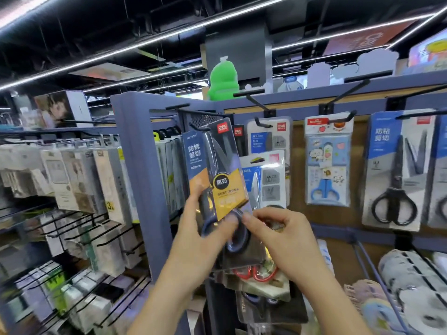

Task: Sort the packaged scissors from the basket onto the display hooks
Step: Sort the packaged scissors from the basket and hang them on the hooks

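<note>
My left hand [203,228] grips blue-and-orange carded scissors pack [215,172] at 7 o'clock — right hand [278,233] pinches 5 o'clock; top perhaps on black hook [202,128].

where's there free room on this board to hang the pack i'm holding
Two bare top hooks above the hanging packs; a bare board strip between the kids' scissors and the grey pack. Crowded on the left rack.

- The left hand [200,238] is bare, and so is the left forearm [164,298] down to the picture's lower edge.
- The right hand [285,238] and right forearm [326,298] are bare likewise.
- The fingernails [246,217] that show are short and plain.
</note>
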Demonstrator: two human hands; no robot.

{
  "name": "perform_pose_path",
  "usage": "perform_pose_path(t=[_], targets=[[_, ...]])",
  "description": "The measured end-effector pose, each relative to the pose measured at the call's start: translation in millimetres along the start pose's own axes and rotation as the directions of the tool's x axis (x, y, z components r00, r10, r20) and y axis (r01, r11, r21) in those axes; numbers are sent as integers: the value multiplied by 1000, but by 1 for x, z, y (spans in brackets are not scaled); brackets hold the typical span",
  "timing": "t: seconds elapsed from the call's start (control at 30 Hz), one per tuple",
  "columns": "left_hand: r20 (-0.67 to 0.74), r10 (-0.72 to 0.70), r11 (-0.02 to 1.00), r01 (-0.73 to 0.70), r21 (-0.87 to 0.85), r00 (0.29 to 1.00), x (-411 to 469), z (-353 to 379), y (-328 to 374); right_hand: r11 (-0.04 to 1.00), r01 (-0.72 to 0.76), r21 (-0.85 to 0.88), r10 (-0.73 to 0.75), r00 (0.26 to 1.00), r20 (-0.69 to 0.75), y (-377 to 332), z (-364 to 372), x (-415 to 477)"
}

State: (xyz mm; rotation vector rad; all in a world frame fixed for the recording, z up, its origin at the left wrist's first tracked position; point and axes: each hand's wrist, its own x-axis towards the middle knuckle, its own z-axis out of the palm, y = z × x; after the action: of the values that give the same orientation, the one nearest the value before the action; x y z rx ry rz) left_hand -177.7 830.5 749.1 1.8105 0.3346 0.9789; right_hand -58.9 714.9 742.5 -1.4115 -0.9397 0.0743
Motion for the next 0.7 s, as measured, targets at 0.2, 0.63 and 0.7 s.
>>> perform_pose_path(t=[0.2, 0.63, 0.7], targets=[[-28, 3, 982, 3, 189, 1000, 33, 4, -13, 995, -8, -95, -8, 987, -159, 7, -22, 1], [-35, -130, 667, 114, 737, 991, 96, 33, -71, 968, -33, 249, 87, 974, -211, 7, -49, -9], [-63, -89, 696, 107, 710, 994, 90, 32, -61, 961, -51, 273, 111, 971, -211, 7, -51, -10]])
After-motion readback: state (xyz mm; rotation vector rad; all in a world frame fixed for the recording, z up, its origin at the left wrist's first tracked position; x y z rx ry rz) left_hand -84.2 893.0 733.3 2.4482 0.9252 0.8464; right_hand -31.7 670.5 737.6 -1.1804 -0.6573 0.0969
